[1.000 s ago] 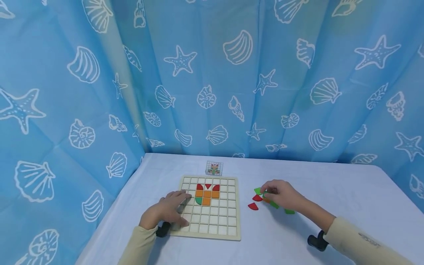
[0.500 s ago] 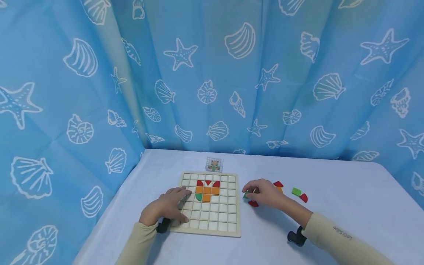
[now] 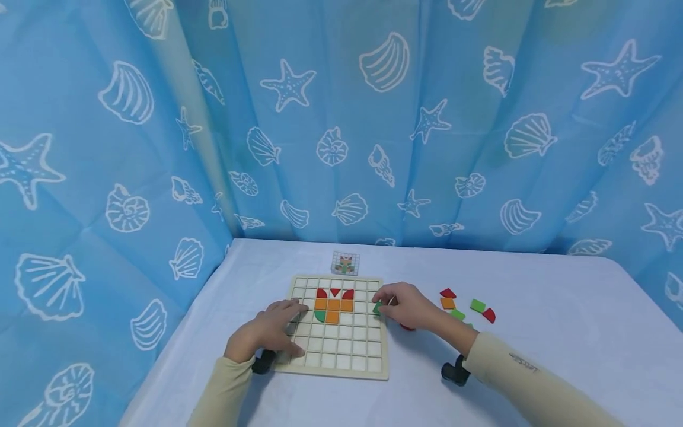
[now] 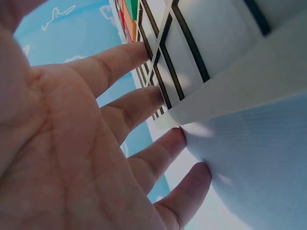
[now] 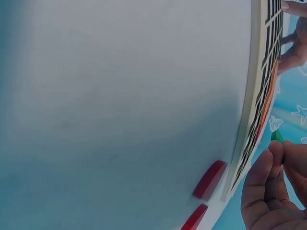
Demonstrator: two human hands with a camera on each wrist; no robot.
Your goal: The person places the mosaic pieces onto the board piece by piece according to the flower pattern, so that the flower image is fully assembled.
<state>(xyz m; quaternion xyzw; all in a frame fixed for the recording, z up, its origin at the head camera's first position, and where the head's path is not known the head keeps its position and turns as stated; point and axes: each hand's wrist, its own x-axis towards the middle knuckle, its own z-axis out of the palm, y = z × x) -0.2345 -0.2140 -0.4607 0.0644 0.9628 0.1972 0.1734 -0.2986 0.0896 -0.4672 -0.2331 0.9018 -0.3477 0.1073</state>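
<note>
A cream grid board [image 3: 331, 372] lies on the white table with red, orange and green tiles set in its upper middle. Among them are a green quarter-circle tile [image 3: 319, 315] and an orange square tile [image 3: 332, 317]. My left hand [image 3: 268, 330] rests with spread fingers on the board's left edge; in the left wrist view, its fingertips [image 4: 153, 96] touch the grid and the cloth. Over the board's right edge, my right hand [image 3: 408, 305] pinches a dark green tile [image 3: 377, 308] between thumb and fingers. The right wrist view shows only the tile's tip [image 5: 277, 136].
A small pattern card [image 3: 345, 263] stands behind the board. Right of my right hand lie loose tiles: an orange tile [image 3: 447, 303], a light green tile [image 3: 477, 305], a red tile [image 3: 489, 315] and several others. A blue shell-print curtain [image 3: 341, 118] hangs behind.
My right hand has picked the green tile out of the loose pile and carried it left to the board's right edge. My left hand stays on the board.
</note>
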